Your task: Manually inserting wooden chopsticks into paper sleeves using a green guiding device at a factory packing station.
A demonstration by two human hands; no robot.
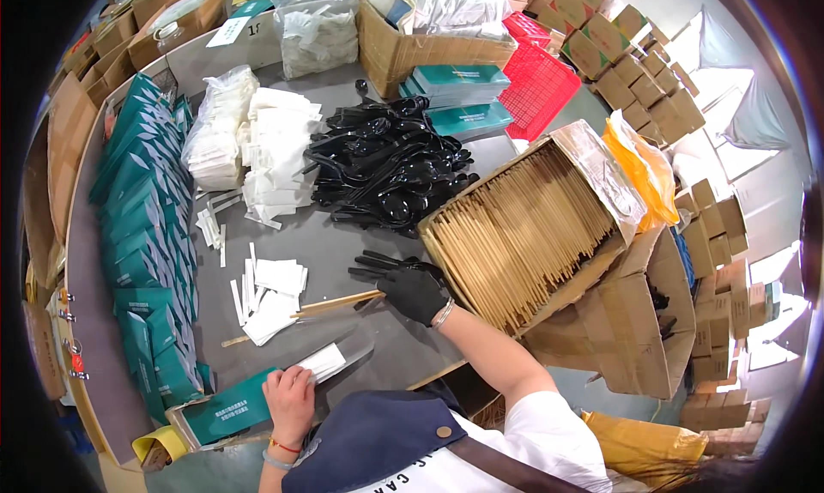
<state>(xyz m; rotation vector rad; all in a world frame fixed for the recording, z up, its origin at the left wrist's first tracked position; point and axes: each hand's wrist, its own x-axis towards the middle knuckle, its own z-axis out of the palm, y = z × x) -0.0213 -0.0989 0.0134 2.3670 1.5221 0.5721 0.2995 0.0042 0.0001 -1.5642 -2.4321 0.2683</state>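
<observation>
The right hand wears a black glove, and its grip is closed around a pair of thin wooden chopsticks and a black plastic spoon. They stick out to the left, low over the grey worktop, right above a loose pile of white paper napkins. The bare left hand presses flat on a green paper sleeve near the worktop's front edge; its grip is not closed on anything. Holding the sleeve down keeps it from sliding. A white napkin pokes out of its open end.

A tilted cardboard box leans toward the gloved hand, so its smooth pale sticks are easy to reach. Shiny black spoons lie in a heap behind. More green sleeves are stacked in rows on the left
</observation>
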